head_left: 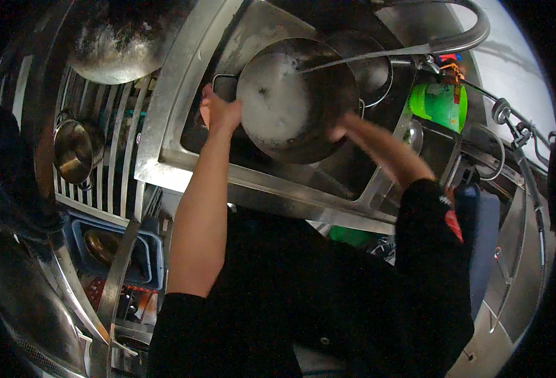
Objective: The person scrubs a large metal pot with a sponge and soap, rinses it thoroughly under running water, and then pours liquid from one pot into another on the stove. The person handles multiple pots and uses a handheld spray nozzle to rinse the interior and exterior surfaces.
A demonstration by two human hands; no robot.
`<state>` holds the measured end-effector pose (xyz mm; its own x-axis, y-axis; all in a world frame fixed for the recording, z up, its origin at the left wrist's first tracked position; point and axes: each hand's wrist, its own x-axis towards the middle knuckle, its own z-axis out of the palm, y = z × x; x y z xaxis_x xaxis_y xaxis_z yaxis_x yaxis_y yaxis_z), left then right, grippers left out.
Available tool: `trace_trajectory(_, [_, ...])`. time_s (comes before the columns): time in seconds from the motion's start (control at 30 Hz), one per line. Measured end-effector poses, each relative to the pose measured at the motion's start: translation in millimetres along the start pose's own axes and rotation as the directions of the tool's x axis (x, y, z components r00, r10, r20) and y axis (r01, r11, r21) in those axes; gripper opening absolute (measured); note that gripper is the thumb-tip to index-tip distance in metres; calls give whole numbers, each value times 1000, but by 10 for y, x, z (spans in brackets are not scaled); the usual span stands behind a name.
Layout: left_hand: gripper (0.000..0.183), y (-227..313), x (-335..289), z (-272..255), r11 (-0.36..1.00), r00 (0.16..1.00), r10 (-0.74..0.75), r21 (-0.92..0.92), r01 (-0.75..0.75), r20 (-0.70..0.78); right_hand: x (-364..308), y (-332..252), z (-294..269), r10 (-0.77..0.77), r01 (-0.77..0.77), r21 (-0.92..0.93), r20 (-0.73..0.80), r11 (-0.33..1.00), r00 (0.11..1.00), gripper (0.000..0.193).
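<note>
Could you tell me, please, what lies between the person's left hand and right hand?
In the head view, the large pan lies between the left hand and the right hand, with whitish liquid inside it.

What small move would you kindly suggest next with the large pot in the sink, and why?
Perhaps tip the large pot to pour off some cloudy liquid: a stream of water runs into it, and the left hand holds it near one handle while the blurred right hand is toward the opposite side.

Of 2 hands point(347, 125), the right blurs; upper-left pan point(117, 53) cut off above.
</note>
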<state>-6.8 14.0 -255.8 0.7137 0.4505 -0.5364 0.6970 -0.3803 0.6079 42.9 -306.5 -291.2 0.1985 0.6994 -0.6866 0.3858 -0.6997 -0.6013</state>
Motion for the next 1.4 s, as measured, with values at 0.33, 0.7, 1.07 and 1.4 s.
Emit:
trace_trajectory(0.33, [91,-33,-65,-13,999,1000,-6,44,5,10,-93,-221,190,305,-100,-621,234,777,923,35])
trace_trajectory(0.7, [92,-108,55,61,997,999,31,-69,-29,33,-136,-185,-492,362,-327,-779,-139,535,922,33])
trace_trajectory(1.07, [90,-87,40,105,1000,999,9,18,-10,45,-145,528,62,345,-444,-757,-303,479,888,16])
trace_trajectory(1.4, [89,-206,131,246,993,993,117,-25,-117,18,-236,663,281,581,-496,398,-127,772,804,30])
